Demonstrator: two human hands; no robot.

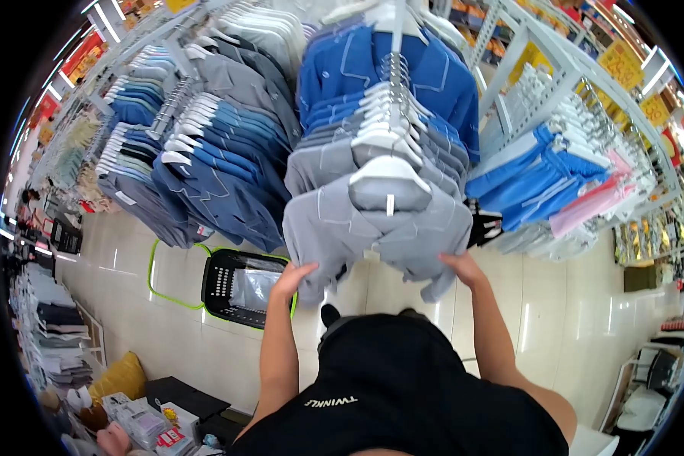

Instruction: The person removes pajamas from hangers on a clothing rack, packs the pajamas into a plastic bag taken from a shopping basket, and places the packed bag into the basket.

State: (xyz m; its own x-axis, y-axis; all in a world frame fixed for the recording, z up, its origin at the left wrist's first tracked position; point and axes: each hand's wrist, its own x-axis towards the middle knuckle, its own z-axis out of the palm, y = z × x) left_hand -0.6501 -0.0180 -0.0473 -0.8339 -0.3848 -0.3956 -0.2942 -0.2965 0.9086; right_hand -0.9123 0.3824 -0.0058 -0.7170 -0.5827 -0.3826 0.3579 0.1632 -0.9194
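At the frame's centre, a grey collared shirt (pixel 404 234) is hanging on a white hanger (pixel 388 168) between my left hand (pixel 289 280) and right hand (pixel 462 267), which, well apart, are gripping its sleeves.

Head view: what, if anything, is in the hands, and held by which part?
The front gray shirt: the left hand and right hand each grip a sleeve.

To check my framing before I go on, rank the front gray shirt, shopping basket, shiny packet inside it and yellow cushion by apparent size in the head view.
1. Front gray shirt
2. Shopping basket
3. Shiny packet and yellow cushion: too alike to rank.
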